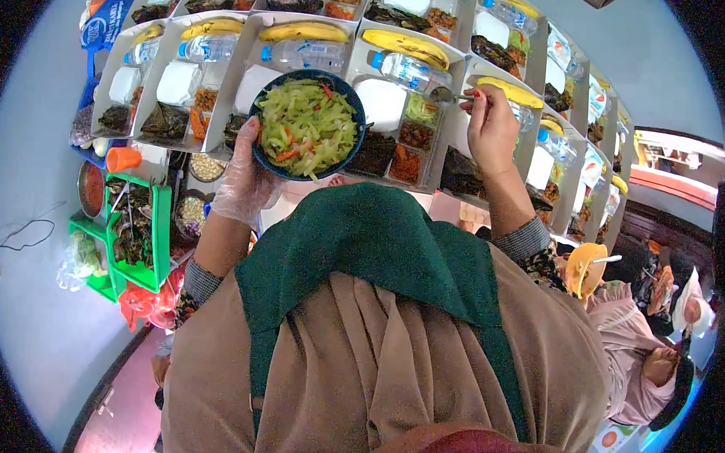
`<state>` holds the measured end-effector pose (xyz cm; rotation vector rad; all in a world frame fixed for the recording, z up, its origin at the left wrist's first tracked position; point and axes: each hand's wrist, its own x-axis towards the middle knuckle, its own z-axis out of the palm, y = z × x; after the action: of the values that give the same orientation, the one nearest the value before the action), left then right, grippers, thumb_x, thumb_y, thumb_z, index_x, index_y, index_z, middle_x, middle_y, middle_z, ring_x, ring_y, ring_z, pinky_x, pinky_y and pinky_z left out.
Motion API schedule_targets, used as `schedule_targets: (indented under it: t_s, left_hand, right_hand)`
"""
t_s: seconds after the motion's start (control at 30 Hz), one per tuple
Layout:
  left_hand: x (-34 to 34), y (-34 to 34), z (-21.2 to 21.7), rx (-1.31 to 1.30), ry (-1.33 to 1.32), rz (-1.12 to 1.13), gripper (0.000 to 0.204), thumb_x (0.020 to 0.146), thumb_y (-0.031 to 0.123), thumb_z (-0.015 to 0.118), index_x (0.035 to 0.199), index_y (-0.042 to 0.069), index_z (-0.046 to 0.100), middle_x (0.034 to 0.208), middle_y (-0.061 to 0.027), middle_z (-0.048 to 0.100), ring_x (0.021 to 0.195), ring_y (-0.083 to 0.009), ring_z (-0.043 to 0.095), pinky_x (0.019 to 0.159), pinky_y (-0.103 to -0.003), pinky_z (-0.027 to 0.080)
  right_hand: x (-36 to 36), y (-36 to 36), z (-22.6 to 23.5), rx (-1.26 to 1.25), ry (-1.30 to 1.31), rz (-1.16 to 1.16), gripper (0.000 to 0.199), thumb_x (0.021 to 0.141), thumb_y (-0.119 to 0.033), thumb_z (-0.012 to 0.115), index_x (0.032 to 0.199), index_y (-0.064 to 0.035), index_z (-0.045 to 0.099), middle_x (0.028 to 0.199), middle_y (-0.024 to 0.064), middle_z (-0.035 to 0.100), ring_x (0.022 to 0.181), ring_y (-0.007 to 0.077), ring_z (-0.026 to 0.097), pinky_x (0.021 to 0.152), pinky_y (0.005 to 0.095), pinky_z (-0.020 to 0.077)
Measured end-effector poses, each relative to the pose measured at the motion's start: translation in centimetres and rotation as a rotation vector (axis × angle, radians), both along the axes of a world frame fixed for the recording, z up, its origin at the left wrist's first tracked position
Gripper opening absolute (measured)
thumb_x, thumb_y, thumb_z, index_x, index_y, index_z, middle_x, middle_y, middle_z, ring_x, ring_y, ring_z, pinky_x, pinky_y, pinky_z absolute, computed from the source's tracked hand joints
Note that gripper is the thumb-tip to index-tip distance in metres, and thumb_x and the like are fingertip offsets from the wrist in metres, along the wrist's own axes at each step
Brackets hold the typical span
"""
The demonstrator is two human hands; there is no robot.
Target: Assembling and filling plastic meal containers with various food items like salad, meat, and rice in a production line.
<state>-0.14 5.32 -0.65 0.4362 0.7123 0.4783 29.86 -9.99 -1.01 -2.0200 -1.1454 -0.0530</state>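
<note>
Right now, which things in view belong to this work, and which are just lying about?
In use, it seems:
dark blue bowl of cut vegetables
spoon in the right grip
open meal boxes

Probably lying about:
orange cup
green crate
red plastic bag

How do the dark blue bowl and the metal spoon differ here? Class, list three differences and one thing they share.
The dark blue bowl is round and wide; the metal spoon is slim and far smaller. The bowl holds shredded green vegetable; the spoon's load, if any, is unclear. The left hand holds the bowl, the right hand the spoon. Both are hand-held.
</note>
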Motion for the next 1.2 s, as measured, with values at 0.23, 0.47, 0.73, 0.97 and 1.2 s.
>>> schedule_targets:
  t_s: [0.23, 0.47, 0.73, 0.97, 1.2]
  left_hand:
    - [0.4, 0.0, -0.2, -0.001, -0.007, 0.002, 0.063, 0.086, 0.046, 0.055, 0.13, 0.004, 0.038, 0.129, -0.014, 0.047, 0.115, -0.0264, 0.05, 0.097, -0.041, 0.044]
    - [0.7, 0.0, 0.2, 0.01, -0.016, -0.021, 0.062, 0.087, 0.046, 0.054, 0.13, 0.004, 0.038, 0.128, -0.0146, 0.048, 0.113, -0.0266, 0.052, 0.094, -0.04, 0.047]
    - [0.8, 0.1, 0.0, -0.006, -0.006, -0.014, 0.062, 0.087, 0.047, 0.054, 0.13, 0.004, 0.038, 0.127, -0.0145, 0.049, 0.111, -0.0259, 0.054, 0.09, -0.04, 0.05]
    - [0.6, 0.3, -0.4, 0.046, 0.016, -0.02, 0.064, 0.085, 0.049, 0.055, 0.131, 0.007, 0.039, 0.13, -0.0122, 0.047, 0.118, -0.0276, 0.048, 0.1, -0.043, 0.041]
    - [0.6, 0.3, -0.2, -0.005, 0.005, -0.037, 0.067, 0.084, 0.05, 0.055, 0.132, 0.007, 0.038, 0.131, -0.0128, 0.046, 0.118, -0.0281, 0.048, 0.1, -0.043, 0.041]
  right_hand:
    - [0.4, 0.1, -0.5, -0.12, -0.255, 0.02, 0.008, 0.087, -0.013, 0.055, 0.092, -0.0066, 0.055, 0.074, 0.0149, 0.061, 0.064, 0.0318, 0.061, 0.058, 0.0384, 0.0498]
    - [0.3, 0.5, -0.1, -0.085, -0.15, -0.008, 0.01, 0.086, -0.014, 0.056, 0.091, -0.0052, 0.054, 0.072, 0.0173, 0.061, 0.065, 0.0343, 0.061, 0.058, 0.0414, 0.0494]
    - [0.2, 0.8, -0.3, -0.09, -0.162, -0.005, 0.011, 0.087, -0.015, 0.055, 0.09, -0.0043, 0.055, 0.072, 0.0183, 0.06, 0.064, 0.0353, 0.061, 0.057, 0.042, 0.0492]
    - [0.3, 0.9, 0.7, -0.058, -0.03, -0.02, 0.012, 0.089, -0.016, 0.054, 0.091, -0.0047, 0.055, 0.072, 0.0159, 0.063, 0.061, 0.0298, 0.064, 0.057, 0.038, 0.0502]
    - [0.1, 0.6, 0.5, -0.136, -0.05, -0.018, 0.012, 0.089, -0.017, 0.054, 0.092, -0.005, 0.055, 0.071, 0.015, 0.062, 0.064, 0.0306, 0.063, 0.057, 0.0382, 0.0497]
